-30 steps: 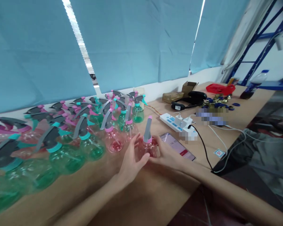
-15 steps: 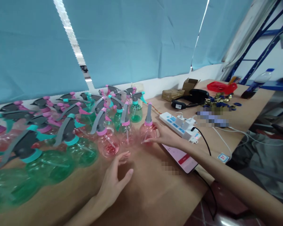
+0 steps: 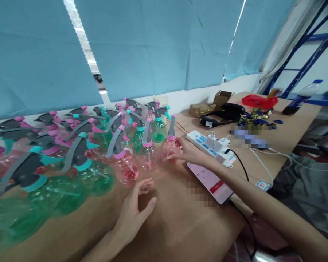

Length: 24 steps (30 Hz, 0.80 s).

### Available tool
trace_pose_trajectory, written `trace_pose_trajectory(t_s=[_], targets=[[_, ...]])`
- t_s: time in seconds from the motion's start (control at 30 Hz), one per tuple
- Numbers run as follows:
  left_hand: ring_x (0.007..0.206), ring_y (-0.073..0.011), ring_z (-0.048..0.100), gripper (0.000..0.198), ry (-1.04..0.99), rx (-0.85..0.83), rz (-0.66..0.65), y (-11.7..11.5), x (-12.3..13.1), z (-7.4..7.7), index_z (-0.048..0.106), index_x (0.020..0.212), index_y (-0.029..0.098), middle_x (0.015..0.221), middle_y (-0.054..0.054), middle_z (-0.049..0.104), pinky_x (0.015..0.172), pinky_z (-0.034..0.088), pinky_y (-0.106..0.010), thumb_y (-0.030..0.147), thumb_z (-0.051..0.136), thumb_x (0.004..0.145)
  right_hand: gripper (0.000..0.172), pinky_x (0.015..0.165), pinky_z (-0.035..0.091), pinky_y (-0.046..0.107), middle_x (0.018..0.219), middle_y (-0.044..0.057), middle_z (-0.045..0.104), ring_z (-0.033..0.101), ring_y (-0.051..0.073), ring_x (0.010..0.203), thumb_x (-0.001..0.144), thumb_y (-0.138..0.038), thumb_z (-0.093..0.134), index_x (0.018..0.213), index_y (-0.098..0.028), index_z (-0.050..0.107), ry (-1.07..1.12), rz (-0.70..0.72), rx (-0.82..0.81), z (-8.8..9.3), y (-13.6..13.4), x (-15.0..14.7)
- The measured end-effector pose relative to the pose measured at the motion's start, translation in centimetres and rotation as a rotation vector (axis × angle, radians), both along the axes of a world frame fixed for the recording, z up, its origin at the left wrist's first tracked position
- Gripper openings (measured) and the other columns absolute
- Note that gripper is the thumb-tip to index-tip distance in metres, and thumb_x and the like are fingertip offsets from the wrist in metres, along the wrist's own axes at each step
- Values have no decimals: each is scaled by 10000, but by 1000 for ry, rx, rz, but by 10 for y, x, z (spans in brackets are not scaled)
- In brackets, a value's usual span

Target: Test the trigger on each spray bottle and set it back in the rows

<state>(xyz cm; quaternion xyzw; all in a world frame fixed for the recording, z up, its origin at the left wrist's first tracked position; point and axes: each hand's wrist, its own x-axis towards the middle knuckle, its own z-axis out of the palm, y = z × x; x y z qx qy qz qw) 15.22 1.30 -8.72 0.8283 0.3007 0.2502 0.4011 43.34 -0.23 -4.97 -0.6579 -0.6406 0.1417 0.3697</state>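
Note:
A pink spray bottle (image 3: 171,145) with a grey trigger stands upright at the right end of a row of bottles. My right hand (image 3: 187,153) reaches to it, fingers wrapped against its lower right side. My left hand (image 3: 135,211) hovers open over the wooden table (image 3: 175,225), nearer to me, with fingers apart and holding nothing. Several green and pink spray bottles (image 3: 93,149) crowd the table's left side.
A phone (image 3: 210,178) with a lit screen lies just right of my right forearm, cabled. A white power strip (image 3: 210,144) with plugs sits behind it. Farther right are a cardboard box (image 3: 221,98), a black device (image 3: 226,111), small metal parts (image 3: 255,118), a red tray (image 3: 258,100) and a drink bottle (image 3: 303,94).
Both hands held the pink bottle near me a second ago. My right hand carried it forward to the row; my left hand let go and drew back, open.

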Motion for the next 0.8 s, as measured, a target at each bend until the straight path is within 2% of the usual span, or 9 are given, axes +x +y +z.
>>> trace_pose_trajectory(t_s=[0.13,0.23,0.33,0.43,0.53,0.6,0.7,0.8], targets=[[1110,-217,562,330,6,-3,-2,0,0,0,420,1200,282,1198,-57,586,987,443,-476,343,512,889,778,983,405,467,1265,165,544,516,296,1181,708,-493,721,1318,-143,389,12,16,10,1,-1,-2],[1109,-216,564,328,3,3,1,0,0,0,420,1197,274,1193,-61,588,974,455,-469,334,510,888,858,1020,369,497,1347,198,468,454,324,1252,703,-515,715,1366,-136,325,-11,-37,23,-1,-11,-8],[1097,-221,573,322,-4,9,7,-1,0,2,433,1185,260,1185,-69,596,967,461,-474,340,510,883,846,1058,316,536,1416,203,387,355,351,1328,743,-522,677,1398,-160,281,-62,-174,78,-2,-32,-22],[1099,-223,578,322,-12,9,12,-2,1,3,442,1177,250,1188,-76,599,974,460,-471,341,517,877,743,1038,337,559,1393,169,423,379,346,1312,819,-485,613,1415,-221,258,-126,-221,181,-3,-61,-46],[1094,-219,586,314,-23,14,20,-5,-1,5,455,1172,245,1182,-76,605,978,462,-462,323,520,874,672,1001,400,521,1315,149,496,465,314,1239,842,-466,594,1396,-239,288,-135,-166,197,-3,-85,-74],[1080,-216,597,300,-39,23,33,-8,-4,6,472,1161,244,1175,-73,611,969,472,-453,299,519,871,618,1015,394,511,1322,140,495,461,294,1246,859,-448,576,1378,-237,315,-125,-96,157,-3,-94,-93],[1058,-223,615,274,-67,32,66,-10,-16,9,507,1133,233,1157,-78,620,917,512,-432,270,516,861,535,1021,401,490,1311,124,509,462,270,1247,871,-412,567,1337,-232,375,-77,30,57,-3,-94,-118],[1013,-222,639,254,-64,36,116,-13,-42,14,529,1109,228,1130,-76,635,876,535,-416,265,512,858,488,1005,420,468,1270,117,534,498,254,1203,857,-347,590,1299,-219,426,-41,156,-4,-5,-85,-143]])
